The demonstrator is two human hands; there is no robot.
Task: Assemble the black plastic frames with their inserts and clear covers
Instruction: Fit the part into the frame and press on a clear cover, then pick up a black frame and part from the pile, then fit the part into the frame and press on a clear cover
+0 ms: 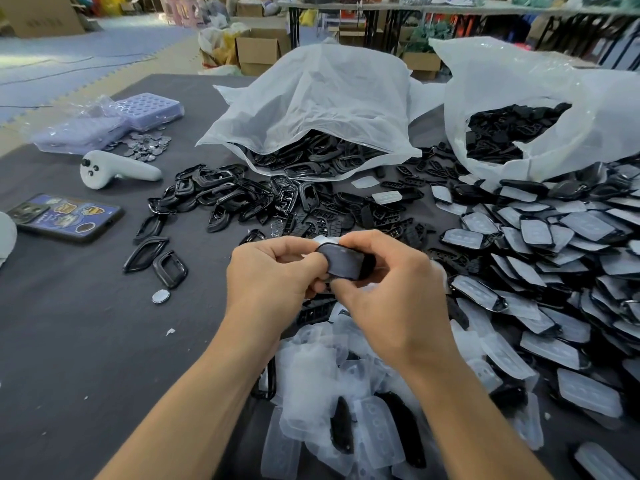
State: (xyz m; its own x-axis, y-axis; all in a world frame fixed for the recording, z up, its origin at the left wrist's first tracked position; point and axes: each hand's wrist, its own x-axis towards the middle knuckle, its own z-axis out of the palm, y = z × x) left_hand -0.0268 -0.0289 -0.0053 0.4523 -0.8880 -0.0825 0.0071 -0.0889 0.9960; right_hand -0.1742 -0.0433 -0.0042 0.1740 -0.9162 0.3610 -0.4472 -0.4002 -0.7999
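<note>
My left hand and my right hand meet over the middle of the table, both gripping one black plastic frame with a clear cover on its face. My left thumb presses on its left end; my right fingers curl over its top and right side. Loose black frames lie scattered behind my hands. Clear covers are heaped below my hands. Assembled pieces pile up at the right.
Two white plastic bags spill black parts at the back. A phone, a white controller, silver discs and purple trays sit at the left. One disc lies on the dark table.
</note>
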